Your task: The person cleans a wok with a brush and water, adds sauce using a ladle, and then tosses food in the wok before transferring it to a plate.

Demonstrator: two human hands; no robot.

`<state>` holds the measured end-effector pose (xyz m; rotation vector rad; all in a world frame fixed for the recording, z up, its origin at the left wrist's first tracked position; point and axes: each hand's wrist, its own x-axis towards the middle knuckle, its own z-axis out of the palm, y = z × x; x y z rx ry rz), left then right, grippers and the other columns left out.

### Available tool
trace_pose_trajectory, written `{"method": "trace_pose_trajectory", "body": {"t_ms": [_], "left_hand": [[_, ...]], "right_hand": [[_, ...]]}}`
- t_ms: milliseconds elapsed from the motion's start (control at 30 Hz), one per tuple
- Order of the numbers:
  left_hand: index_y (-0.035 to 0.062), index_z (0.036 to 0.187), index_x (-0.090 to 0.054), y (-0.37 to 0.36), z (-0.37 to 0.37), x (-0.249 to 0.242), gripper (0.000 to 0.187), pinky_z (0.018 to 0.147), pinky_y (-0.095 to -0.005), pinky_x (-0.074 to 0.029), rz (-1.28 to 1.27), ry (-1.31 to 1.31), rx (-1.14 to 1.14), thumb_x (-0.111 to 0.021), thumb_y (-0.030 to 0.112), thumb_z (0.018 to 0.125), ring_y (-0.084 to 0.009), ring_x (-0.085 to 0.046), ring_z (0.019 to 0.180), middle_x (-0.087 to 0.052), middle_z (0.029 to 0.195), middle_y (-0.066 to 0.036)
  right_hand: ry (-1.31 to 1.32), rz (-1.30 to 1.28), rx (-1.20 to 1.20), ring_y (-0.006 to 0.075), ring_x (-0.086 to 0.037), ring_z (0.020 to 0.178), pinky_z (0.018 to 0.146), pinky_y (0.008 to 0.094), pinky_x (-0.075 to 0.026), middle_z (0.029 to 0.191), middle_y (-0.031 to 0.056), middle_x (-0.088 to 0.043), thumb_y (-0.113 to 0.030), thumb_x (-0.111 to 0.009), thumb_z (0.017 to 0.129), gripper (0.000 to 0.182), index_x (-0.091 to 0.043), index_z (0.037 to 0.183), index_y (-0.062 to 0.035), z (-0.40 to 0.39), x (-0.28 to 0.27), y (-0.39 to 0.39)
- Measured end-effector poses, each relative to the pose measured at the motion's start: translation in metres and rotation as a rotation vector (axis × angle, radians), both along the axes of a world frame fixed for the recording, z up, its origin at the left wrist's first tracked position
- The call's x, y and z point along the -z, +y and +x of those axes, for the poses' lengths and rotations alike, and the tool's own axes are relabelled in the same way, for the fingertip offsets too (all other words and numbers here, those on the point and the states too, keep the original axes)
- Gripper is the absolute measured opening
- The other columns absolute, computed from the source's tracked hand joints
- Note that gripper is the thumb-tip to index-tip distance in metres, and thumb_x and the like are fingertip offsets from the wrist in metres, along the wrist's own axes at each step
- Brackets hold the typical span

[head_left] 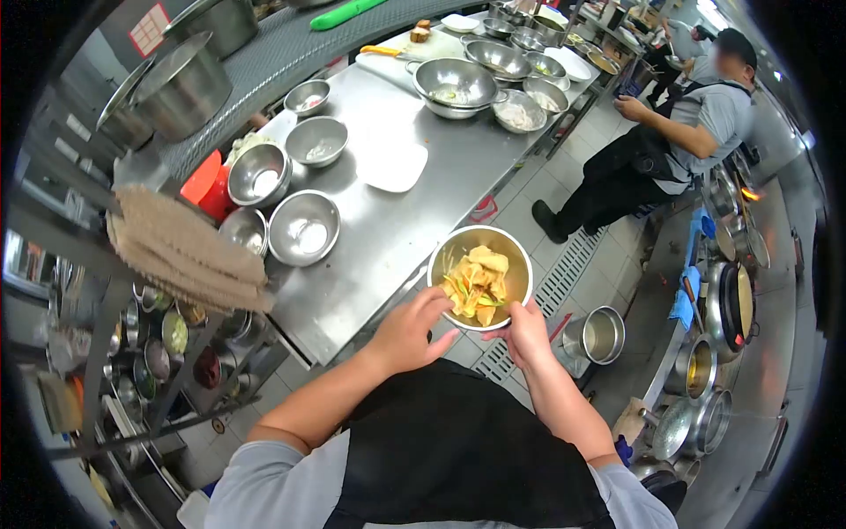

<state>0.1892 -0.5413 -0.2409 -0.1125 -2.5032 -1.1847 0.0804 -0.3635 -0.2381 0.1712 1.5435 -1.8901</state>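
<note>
The long steel table [397, 242] was the biggest thing near me, with a row of steel bowls [304, 227] along its far left side. Across the aisle a co-worker [665, 132] in a grey shirt and dark apron stood with both arms bent. A tall metal pot [602, 337] sat on the floor. The metal bowl [522, 264] in hand was held just off the table's edge, in front of the wearer's black apron. The right hand [527, 337] gripped its near right side, thumb by the rim, fingers underneath. The left hand [407, 335] had its fingers bent at the left rim, thumb apart; I couldn't tell whether they gripped. Inside lay golden-yellow food pieces [480, 280], with thin green strips among them.
</note>
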Motion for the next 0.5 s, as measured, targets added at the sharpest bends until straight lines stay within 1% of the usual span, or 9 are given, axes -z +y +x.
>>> {"method": "trace_pose_trajectory", "body": {"t_ms": [33,67,133,167,267,300,333,433,500], "left_hand": [[0.0049,0.109,-0.052,0.001,0.007,-0.004,0.044,0.066,-0.0332,-0.051,-0.027,0.045,-0.011,-0.072,0.019,0.072,-0.0261,-0.06,0.073,-0.053,0.108,-0.013],[0.0047,0.109,-0.053,0.006,0.011,-0.008,0.045,0.073,-0.0352,-0.049,-0.052,0.064,-0.059,-0.071,0.022,0.072,-0.0279,-0.059,0.083,-0.053,0.108,-0.013],[0.0049,0.111,-0.053,0.014,0.009,-0.019,0.048,0.084,-0.0383,-0.044,-0.229,0.063,-0.058,-0.071,0.026,0.072,-0.0292,-0.055,0.096,-0.054,0.109,-0.012],[0.0059,0.113,-0.053,0.023,0.009,-0.023,0.05,0.089,-0.0391,-0.039,-0.266,0.008,-0.052,-0.071,0.03,0.072,-0.0285,-0.05,0.104,-0.055,0.108,-0.011],[0.0067,0.116,-0.053,0.042,0.012,-0.01,0.051,0.086,-0.0384,-0.04,-0.457,-0.104,-0.069,-0.07,0.028,0.073,-0.0264,-0.052,0.101,-0.056,0.107,-0.01],[0.007,0.111,-0.057,0.044,0.014,-0.007,0.042,0.083,-0.038,-0.04,-0.508,-0.126,-0.124,-0.069,0.024,0.074,-0.0254,-0.053,0.097,-0.058,0.1,-0.009],[0.007,0.111,-0.057,0.043,0.018,-0.009,0.042,0.083,-0.038,-0.04,-0.52,-0.142,-0.138,-0.069,0.024,0.074,-0.0254,-0.053,0.097,-0.058,0.1,-0.009],[0.0068,0.094,-0.061,0.045,0.038,-0.027,0.023,0.082,-0.0378,-0.041,-0.539,-0.21,-0.265,-0.066,0.019,0.076,-0.0264,-0.054,0.09,-0.059,0.088,-0.007],[0.0069,0.095,-0.061,0.047,0.054,-0.033,0.022,0.082,-0.038,-0.041,-0.523,-0.221,-0.278,-0.066,0.018,0.076,-0.0265,-0.054,0.091,-0.058,0.088,-0.007]], "right_hand": [[0.069,0.041,-0.038,0.0274,-0.064,0.076,0.048,0.0318,-0.056,0.108,0.0216,-0.055,-0.001,-0.034,0.084,0.041,-0.035,0.125,0.0057,0.006,0.001,0.009],[0.06,0.036,-0.052,0.0274,-0.064,0.076,0.048,0.0318,-0.056,0.108,0.0216,-0.055,-0.001,-0.034,0.084,0.041,-0.035,0.125,0.0057,0.011,-0.001,0.018],[0.036,0.103,-0.262,0.0272,-0.064,0.075,0.048,0.0319,-0.056,0.108,0.0212,-0.055,-0.001,-0.036,0.083,0.042,-0.034,0.125,0.006,0.021,-0.004,0.034],[0.03,0.111,-0.268,0.0268,-0.064,0.075,0.047,0.0313,-0.056,0.108,0.0211,-0.054,0.0,-0.037,0.083,0.043,-0.034,0.125,0.0058,0.024,0.001,0.039],[-0.018,0.027,-0.327,0.0252,-0.064,0.078,0.048,0.0293,-0.056,0.111,0.0203,-0.054,-0.001,-0.034,0.084,0.045,-0.03,0.129,0.0026,0.035,0.013,0.052],[0.027,0.003,-0.387,0.0253,-0.064,0.075,0.047,0.0299,-0.056,0.108,0.0203,-0.055,-0.001,-0.035,0.084,0.044,-0.031,0.127,0.0032,0.039,0.014,0.055],[0.017,-0.011,-0.404,0.0253,-0.064,0.075,0.047,0.0299,-0.056,0.108,0.0203,-0.055,-0.001,-0.035,0.084,0.044,-0.031,0.127,0.0032,0.042,0.016,0.059],[-0.105,-0.039,-0.46,0.0251,-0.064,0.067,0.045,0.0298,-0.055,0.103,0.0205,-0.057,-0.002,-0.038,0.083,0.044,-0.032,0.126,0.0037,0.057,0.018,0.069],[-0.119,-0.058,-0.486,0.0249,-0.064,0.065,0.045,0.0297,-0.055,0.103,0.0205,-0.057,-0.002,-0.038,0.083,0.044,-0.033,0.126,0.0037,0.066,0.018,0.072]]}}
